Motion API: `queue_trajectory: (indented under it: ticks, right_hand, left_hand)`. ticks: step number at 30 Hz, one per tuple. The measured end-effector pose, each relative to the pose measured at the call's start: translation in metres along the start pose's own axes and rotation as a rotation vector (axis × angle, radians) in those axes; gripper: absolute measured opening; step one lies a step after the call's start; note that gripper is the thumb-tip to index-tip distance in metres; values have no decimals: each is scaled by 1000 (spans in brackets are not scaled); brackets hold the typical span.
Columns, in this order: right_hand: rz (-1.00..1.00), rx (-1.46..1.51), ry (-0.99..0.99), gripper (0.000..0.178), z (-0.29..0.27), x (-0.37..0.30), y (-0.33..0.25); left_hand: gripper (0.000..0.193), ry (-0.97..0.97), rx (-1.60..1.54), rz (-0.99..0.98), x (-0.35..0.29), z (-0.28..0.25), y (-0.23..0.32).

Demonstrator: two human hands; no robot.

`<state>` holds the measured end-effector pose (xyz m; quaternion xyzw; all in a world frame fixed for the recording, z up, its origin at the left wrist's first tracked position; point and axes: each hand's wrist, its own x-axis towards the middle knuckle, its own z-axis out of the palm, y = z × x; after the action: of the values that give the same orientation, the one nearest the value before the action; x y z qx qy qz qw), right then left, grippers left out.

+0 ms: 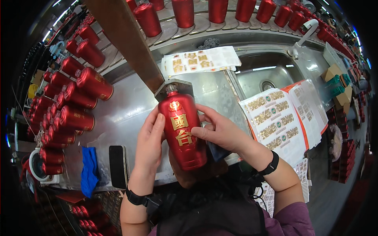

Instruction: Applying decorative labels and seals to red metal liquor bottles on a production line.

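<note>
A glossy red bottle point(182, 155) with gold lettering and a round gold emblem lies between my hands, its clear neck pointing away from me. My left hand point(150, 128) wraps around its left side, thumb along the edge. On the other side my right hand point(216, 128) grips it, with the thumb pressed on the lower gold character. Behind the neck is a grey metal bracket point(185, 85) at the foot of a brown post point(128, 41). Beyond it lie white sheets of gold decals point(189, 63). More decal sheets point(271, 118) rest at my right on an orange-edged folder.
Red bottles point(94, 83) crowd the left of the steel table point(114, 112). A conveyor point(202, 24) carries more across the back. A sink point(267, 67) with a white tap point(309, 29) is at the right. Near the front edge are a blue cloth point(89, 171) and a phone point(117, 165).
</note>
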<state>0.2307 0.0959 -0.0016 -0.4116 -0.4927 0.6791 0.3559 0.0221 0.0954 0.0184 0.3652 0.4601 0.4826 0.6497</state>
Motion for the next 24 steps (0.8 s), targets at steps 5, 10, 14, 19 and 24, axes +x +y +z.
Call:
queue_trajectory:
  ticks: [5, 10, 14, 19, 24]
  right_hand:
    - [-25, 32, 13, 82, 1, 4, 3]
    - [8, -2, 2, 79, 4, 2, -1]
    - [-4, -5, 10, 79, 1, 2, -2]
    - [105, -15, 38, 80, -2, -7, -14]
    - [93, -8, 16, 81, 3, -10, -14]
  left_hand:
    - [54, -24, -15, 21, -7, 4, -8]
    - [51, -57, 50, 41, -5, 6, -5]
    - [53, -59, 25, 43, -7, 5, -6]
    - [58, -92, 14, 6, -21, -5, -18]
    - [65, -134, 6, 43, -26, 4, -19]
